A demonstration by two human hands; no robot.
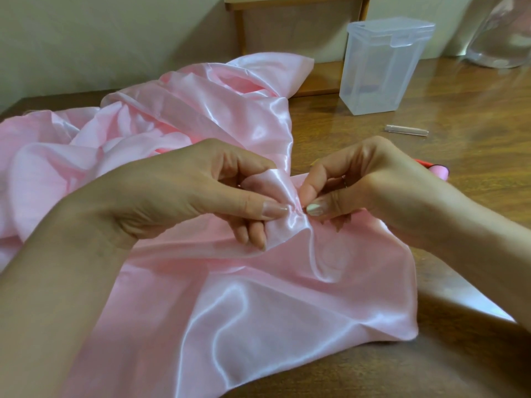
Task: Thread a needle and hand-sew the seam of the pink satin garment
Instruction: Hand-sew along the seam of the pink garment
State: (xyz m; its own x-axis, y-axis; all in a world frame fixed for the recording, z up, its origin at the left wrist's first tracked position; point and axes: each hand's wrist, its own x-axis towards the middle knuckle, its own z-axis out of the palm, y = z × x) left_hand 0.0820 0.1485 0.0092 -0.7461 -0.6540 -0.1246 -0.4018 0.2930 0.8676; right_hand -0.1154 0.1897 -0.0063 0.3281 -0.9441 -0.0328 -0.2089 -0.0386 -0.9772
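Here left hand [201,193] and right hand [362,182] pinch the satin garment [258,305], its crease [313,248] seemingly running nearward.

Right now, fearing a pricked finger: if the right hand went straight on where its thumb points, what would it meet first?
The right hand would meet the pinched satin fold first, probably the left hand next.

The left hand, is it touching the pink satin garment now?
Touching. The head view shows the left hand pinching a gathered fold of the pink satin garment between its thumb and curled fingers.
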